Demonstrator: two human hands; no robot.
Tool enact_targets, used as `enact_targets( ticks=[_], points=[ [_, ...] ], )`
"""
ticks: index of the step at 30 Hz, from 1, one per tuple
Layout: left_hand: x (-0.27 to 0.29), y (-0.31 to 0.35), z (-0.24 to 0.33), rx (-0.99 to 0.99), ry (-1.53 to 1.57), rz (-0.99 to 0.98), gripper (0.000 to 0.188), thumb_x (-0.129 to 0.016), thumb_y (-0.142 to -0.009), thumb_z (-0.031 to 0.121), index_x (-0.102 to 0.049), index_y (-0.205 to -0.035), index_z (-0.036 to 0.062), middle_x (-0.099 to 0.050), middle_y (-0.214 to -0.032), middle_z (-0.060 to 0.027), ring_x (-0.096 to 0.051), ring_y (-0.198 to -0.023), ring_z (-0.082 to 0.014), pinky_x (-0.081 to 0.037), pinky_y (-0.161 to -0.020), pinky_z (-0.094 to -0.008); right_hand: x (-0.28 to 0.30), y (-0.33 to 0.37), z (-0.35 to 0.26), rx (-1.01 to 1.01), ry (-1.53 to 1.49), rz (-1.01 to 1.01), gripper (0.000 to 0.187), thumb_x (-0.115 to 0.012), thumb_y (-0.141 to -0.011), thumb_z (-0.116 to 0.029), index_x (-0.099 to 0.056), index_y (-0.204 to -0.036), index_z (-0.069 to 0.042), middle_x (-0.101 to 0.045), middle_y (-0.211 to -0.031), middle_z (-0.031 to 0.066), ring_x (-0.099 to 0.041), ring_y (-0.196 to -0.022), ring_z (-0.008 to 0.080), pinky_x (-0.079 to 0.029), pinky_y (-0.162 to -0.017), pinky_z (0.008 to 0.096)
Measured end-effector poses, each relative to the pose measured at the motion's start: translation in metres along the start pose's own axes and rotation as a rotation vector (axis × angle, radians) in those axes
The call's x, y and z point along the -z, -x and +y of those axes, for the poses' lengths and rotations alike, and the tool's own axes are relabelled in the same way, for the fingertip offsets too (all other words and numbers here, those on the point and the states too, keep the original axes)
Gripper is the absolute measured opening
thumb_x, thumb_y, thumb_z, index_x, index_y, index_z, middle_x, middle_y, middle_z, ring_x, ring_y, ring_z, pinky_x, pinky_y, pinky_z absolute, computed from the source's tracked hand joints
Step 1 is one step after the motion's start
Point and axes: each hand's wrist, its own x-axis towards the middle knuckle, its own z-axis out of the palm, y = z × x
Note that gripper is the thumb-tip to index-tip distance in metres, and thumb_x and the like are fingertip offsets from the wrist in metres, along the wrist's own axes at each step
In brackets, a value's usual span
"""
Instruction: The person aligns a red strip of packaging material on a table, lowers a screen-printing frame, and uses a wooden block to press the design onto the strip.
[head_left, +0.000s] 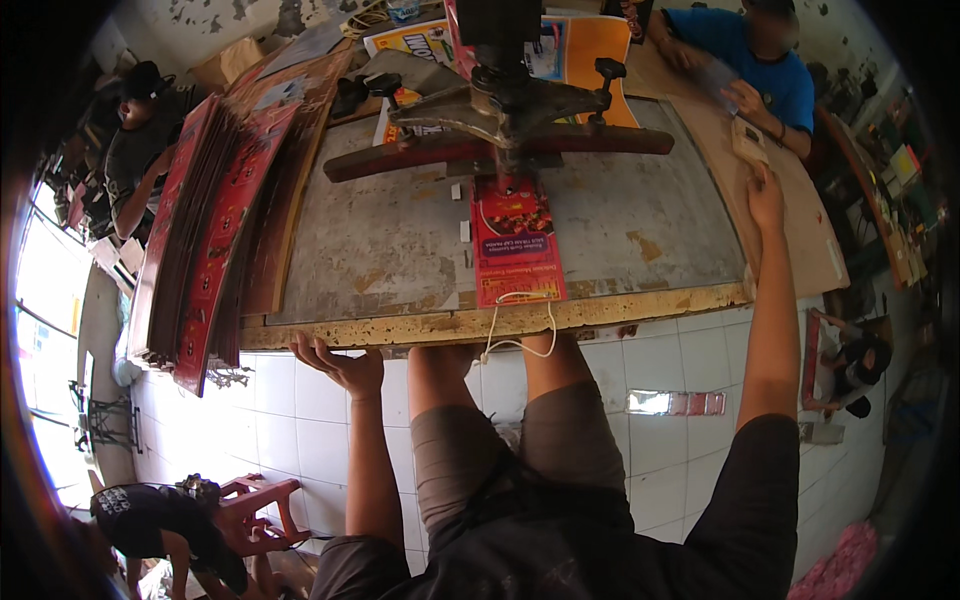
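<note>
On the worn grey board [390, 220] in front of me lies a narrow red printed piece [515, 245], flat, with a white cord loop [553, 340] hanging over the near edge. A dark metal press head [500, 115] with a long reddish crossbar stands over its far end. My left hand [345, 370] is at the board's front edge, left of the cord, its fingers apart and holding nothing visible. My right hand [766, 200] reaches far to the right, its fingers closed against the near end of a small beige box [748, 142].
A tall stack of red printed pieces [230, 240] stands at the left. Colourful printed sheets [585, 60] lie behind the press. A co-worker in blue [780, 70] sits at the far right; another person [140, 150] is at the left. A red stool [250, 500] stands lower left.
</note>
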Motion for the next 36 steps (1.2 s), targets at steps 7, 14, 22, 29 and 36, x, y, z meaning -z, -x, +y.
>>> enact_targets(
  ticks=[7, 14, 22, 29, 36],
  points=[
    [-0.001, 0.000, 0.001, -0.019, -0.009, -0.007, 0.095, -0.078, -0.095, 0.042, -0.021, -0.164, 0.0103, -0.023, -0.169, -0.0283, -0.016, -0.160, -0.0568, -0.020, -0.125, -0.0768, -0.001, -0.006, 0.010, -0.010, -0.028, -0.019, 0.049, -0.065, -0.107, -0.022, -0.059, -0.154, -0.008, -0.063, -0.152, 0.0176, -0.061, -0.140, 0.0359, -0.048, -0.117, 0.0456],
    [-0.001, 0.002, 0.000, -0.007, -0.010, -0.004, 0.096, -0.078, -0.094, 0.042, -0.021, -0.164, 0.0098, -0.023, -0.169, -0.0284, -0.016, -0.159, -0.0572, -0.020, -0.125, -0.0772, 0.001, -0.004, 0.007, 0.025, -0.005, -0.031, 0.039, -0.064, -0.107, -0.022, -0.067, -0.143, -0.007, -0.068, -0.145, 0.0164, -0.063, -0.138, 0.0347, -0.049, -0.115, 0.0440],
    [-0.001, 0.002, 0.000, 0.000, -0.016, -0.001, 0.093, -0.075, -0.095, 0.045, -0.023, -0.162, 0.0090, -0.025, -0.169, -0.0283, -0.018, -0.158, -0.0593, -0.022, -0.124, -0.0793, 0.007, 0.005, -0.010, 0.015, -0.027, 0.007, 0.031, -0.065, -0.107, -0.017, -0.072, -0.133, -0.002, -0.073, -0.133, 0.0181, -0.068, -0.127, 0.0333, -0.051, -0.111, 0.0419],
    [-0.003, 0.001, -0.001, 0.000, -0.026, 0.009, 0.095, -0.072, -0.096, 0.053, -0.021, -0.163, 0.0090, -0.025, -0.169, -0.0284, -0.018, -0.158, -0.0596, -0.022, -0.124, -0.0795, 0.013, 0.005, -0.011, 0.021, -0.015, -0.008, 0.028, -0.066, -0.107, -0.017, -0.074, -0.130, -0.004, -0.074, -0.130, 0.0176, -0.069, -0.125, 0.0333, -0.052, -0.109, 0.0415],
    [0.001, 0.000, 0.005, 0.012, -0.007, -0.016, 0.098, -0.081, -0.093, 0.037, -0.020, -0.165, 0.0109, -0.024, -0.169, -0.0284, -0.018, -0.159, -0.0573, -0.021, -0.124, -0.0766, 0.012, 0.007, -0.011, 0.024, -0.019, 0.006, 0.027, -0.067, -0.106, -0.018, -0.075, -0.128, -0.006, -0.075, -0.127, 0.0166, -0.070, -0.124, 0.0333, -0.052, -0.108, 0.0414]
  ],
)
